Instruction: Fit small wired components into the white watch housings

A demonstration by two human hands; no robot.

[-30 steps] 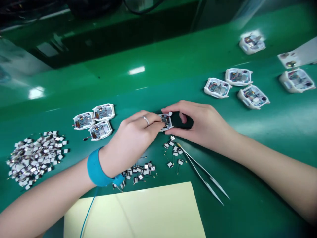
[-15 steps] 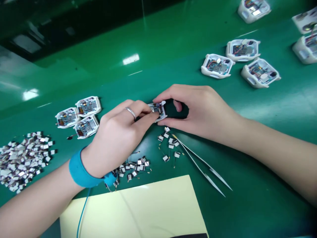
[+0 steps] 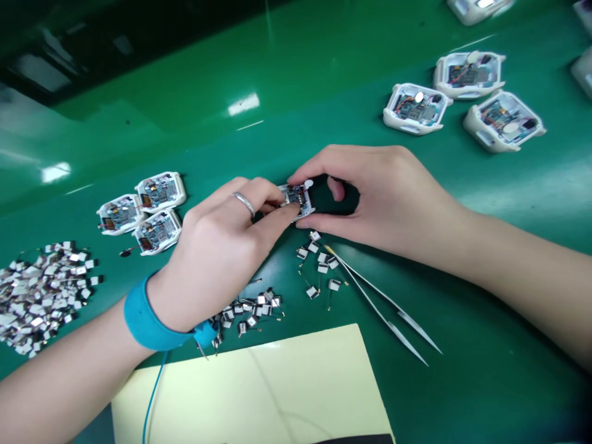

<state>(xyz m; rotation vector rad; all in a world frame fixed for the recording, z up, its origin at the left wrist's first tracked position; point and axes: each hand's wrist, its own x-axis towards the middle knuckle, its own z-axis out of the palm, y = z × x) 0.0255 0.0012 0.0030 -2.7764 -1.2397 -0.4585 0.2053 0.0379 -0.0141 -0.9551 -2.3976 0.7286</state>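
Both my hands meet over a small white-framed electronic module (image 3: 296, 200) with a circuit board inside, held just above the green bench. My left hand (image 3: 217, 253), with a ring and a blue wrist strap (image 3: 148, 324), pinches its left side. My right hand (image 3: 388, 197) grips the far and near edges between fingers and thumb. A small white disc sits at the module's top edge. My fingers hide part of the board. Steel tweezers (image 3: 382, 302) lie on the bench below my right hand, untouched.
Several small wired components (image 3: 319, 262) lie below the hands, with more (image 3: 245, 311) near my left wrist and a heap (image 3: 41, 296) at far left. Several similar white modules (image 3: 160, 191) stand left and others (image 3: 416, 109) upper right. A cream sheet (image 3: 250, 388) lies at the front.
The view has shifted, so the bench contents sit slightly higher and further left in the picture. Both hands keep hold of the module, and my left fingers have shifted slightly on it.
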